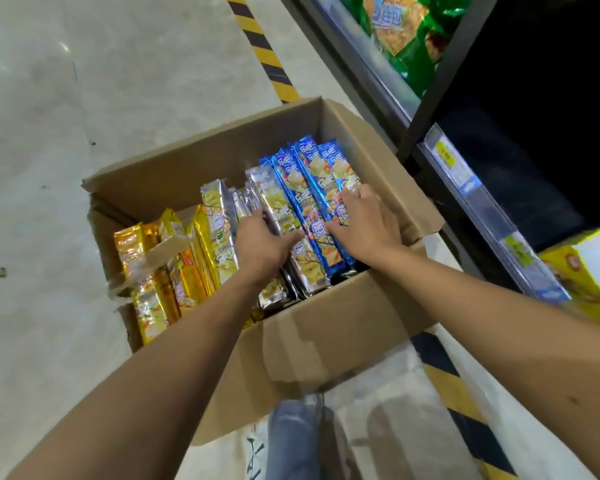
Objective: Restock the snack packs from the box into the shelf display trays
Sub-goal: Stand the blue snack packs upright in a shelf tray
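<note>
An open cardboard box (326, 327) sits on the floor beside the shelf (465, 174), packed with upright glossy packs: gold packs (153, 271), silver packs (219, 206) and blue packs (312, 174). The left hand (264, 244) curls around the silver packs. The right hand (364, 223) lies flat on the blue packs, fingers spread.

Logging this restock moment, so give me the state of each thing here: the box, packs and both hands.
Brown cardboard box: open, flaps folded out.
Blue foil snack packs: standing on edge inside box.
Silver foil snack packs: on edge, mid-box.
Gold foil snack packs: on edge, left end.
Left hand: fingers among silver packs, grip unclear.
Right hand: rests open on blue packs.
</note>
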The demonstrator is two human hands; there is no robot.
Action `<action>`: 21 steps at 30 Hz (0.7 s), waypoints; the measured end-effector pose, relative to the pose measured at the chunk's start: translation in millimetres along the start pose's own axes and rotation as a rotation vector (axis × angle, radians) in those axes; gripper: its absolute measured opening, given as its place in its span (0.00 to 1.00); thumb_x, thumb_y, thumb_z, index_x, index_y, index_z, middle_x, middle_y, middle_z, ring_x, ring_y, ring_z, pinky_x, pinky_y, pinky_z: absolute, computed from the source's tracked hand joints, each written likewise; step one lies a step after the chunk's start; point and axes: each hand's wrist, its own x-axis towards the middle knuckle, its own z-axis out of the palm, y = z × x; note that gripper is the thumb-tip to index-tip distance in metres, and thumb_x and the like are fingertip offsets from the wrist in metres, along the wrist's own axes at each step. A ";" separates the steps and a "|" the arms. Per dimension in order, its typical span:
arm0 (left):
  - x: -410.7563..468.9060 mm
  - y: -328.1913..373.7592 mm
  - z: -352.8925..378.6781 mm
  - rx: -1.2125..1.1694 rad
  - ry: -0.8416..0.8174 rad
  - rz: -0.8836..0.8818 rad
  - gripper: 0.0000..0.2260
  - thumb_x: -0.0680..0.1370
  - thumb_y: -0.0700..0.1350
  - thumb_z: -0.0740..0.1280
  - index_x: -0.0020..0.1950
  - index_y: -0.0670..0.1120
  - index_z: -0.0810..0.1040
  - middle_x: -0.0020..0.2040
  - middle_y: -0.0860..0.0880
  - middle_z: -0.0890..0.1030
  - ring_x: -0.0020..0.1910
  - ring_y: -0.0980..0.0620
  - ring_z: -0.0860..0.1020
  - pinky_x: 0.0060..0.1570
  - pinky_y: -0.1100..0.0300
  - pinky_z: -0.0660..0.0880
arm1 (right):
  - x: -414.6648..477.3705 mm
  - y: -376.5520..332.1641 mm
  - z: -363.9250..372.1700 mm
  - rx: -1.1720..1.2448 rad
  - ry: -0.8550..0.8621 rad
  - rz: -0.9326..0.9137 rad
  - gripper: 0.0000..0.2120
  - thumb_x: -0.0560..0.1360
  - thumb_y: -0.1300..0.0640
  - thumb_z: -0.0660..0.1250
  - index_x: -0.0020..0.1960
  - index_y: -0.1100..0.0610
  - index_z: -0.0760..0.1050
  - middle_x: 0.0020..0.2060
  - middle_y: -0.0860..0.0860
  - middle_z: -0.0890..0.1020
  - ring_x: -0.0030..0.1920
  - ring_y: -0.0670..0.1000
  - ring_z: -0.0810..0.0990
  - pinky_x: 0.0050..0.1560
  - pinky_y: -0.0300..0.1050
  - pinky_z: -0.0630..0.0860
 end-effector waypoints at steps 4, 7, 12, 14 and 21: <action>-3.2 -4.5 -3.5 -0.193 0.007 0.026 0.19 0.68 0.47 0.77 0.53 0.44 0.75 0.45 0.50 0.77 0.46 0.45 0.79 0.51 0.45 0.78 | -2.4 1.1 -0.7 0.132 0.011 0.024 0.26 0.71 0.43 0.69 0.64 0.53 0.68 0.61 0.53 0.70 0.61 0.55 0.72 0.54 0.48 0.70; -6.8 -3.5 -4.7 -0.372 -0.044 -0.006 0.29 0.68 0.40 0.77 0.67 0.46 0.72 0.44 0.55 0.73 0.47 0.49 0.77 0.50 0.49 0.79 | -3.8 -5.9 0.5 0.181 -0.041 -0.031 0.19 0.72 0.48 0.69 0.58 0.53 0.67 0.58 0.52 0.74 0.57 0.56 0.74 0.49 0.48 0.68; -12.3 13.1 -15.3 -0.436 -0.130 0.000 0.39 0.67 0.36 0.76 0.74 0.47 0.63 0.49 0.52 0.74 0.51 0.49 0.78 0.50 0.50 0.79 | -5.4 -10.8 0.3 0.422 -0.066 0.132 0.22 0.70 0.54 0.72 0.59 0.51 0.65 0.51 0.52 0.78 0.54 0.56 0.76 0.49 0.48 0.72; -15.1 21.8 -27.6 -0.463 -0.169 0.018 0.38 0.67 0.34 0.76 0.74 0.47 0.64 0.51 0.51 0.76 0.50 0.49 0.78 0.43 0.57 0.78 | -8.4 -7.8 -5.0 0.642 -0.043 0.214 0.29 0.68 0.57 0.75 0.65 0.53 0.68 0.53 0.50 0.79 0.56 0.52 0.77 0.58 0.49 0.74; -49.3 65.3 -80.3 -0.502 -0.259 0.092 0.29 0.67 0.31 0.74 0.67 0.40 0.71 0.44 0.54 0.74 0.37 0.59 0.76 0.29 0.67 0.77 | -52.3 -4.8 -68.1 0.946 0.012 0.251 0.24 0.68 0.66 0.74 0.59 0.54 0.70 0.53 0.54 0.81 0.53 0.52 0.80 0.57 0.54 0.77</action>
